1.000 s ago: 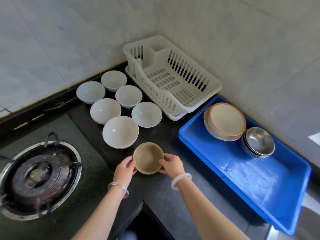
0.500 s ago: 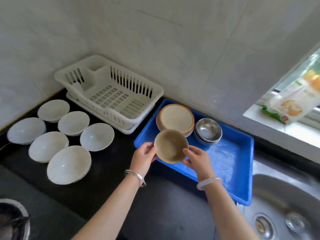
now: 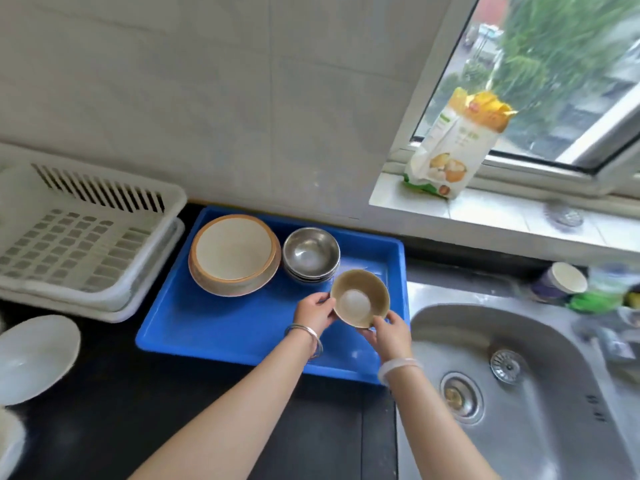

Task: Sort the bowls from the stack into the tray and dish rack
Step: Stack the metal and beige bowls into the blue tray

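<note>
A small tan bowl [image 3: 360,296] is held over the right part of the blue tray [image 3: 214,327]. My left hand [image 3: 313,311] grips its left rim and my right hand [image 3: 389,332] holds its lower right side. In the tray's back stand a stack of wide beige bowls with orange rims [image 3: 233,254] and, to their right, a stack of steel bowls [image 3: 311,253]. The white dish rack [image 3: 79,233] sits left of the tray with nothing in it. One white bowl [image 3: 34,355] shows at the left edge on the dark counter.
A steel sink [image 3: 519,393] with two drains lies right of the tray. A printed bag [image 3: 453,143] stands on the window sill. Cups and a green object [image 3: 588,289] crowd the far right. A tiled wall rises behind the tray and rack.
Both hands carried the tan bowl from the counter by the white bowls rightward, to above the tray's right part. The view swung right; the stove and most white bowls left the frame.
</note>
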The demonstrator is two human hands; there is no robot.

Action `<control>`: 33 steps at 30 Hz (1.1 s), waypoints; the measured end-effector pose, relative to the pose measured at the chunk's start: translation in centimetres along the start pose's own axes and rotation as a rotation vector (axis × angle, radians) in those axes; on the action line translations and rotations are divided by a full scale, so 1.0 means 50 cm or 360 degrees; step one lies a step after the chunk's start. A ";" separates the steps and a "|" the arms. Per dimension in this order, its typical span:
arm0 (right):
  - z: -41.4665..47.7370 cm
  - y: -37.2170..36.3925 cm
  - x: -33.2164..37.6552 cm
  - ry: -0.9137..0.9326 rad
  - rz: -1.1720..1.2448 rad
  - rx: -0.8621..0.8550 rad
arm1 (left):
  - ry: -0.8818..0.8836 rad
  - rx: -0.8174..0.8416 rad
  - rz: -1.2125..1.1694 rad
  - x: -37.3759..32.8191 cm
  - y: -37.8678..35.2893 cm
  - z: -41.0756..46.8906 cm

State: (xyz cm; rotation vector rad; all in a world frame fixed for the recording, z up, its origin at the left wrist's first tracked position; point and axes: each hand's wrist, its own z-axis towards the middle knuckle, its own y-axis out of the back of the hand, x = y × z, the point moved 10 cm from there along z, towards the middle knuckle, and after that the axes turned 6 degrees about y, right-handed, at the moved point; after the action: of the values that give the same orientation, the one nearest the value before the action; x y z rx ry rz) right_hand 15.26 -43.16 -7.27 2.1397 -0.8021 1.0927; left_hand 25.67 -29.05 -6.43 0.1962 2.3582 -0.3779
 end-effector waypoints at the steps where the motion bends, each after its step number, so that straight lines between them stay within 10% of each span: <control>1: 0.004 -0.006 -0.008 -0.0047 0.0045 0.0009 | 0.0010 0.0002 -0.0018 0.006 -0.006 0.013; 33: 0.175 -0.053 0.003 -0.0142 0.0462 -0.0075 | -0.0030 -0.0082 -0.0295 0.015 -0.104 0.150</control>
State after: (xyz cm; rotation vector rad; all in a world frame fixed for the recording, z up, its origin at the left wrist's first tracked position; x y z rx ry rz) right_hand 21.47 -47.90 -11.99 2.0887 -1.1978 1.1134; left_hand 28.67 -36.37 -10.99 -0.0506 2.3712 -0.4052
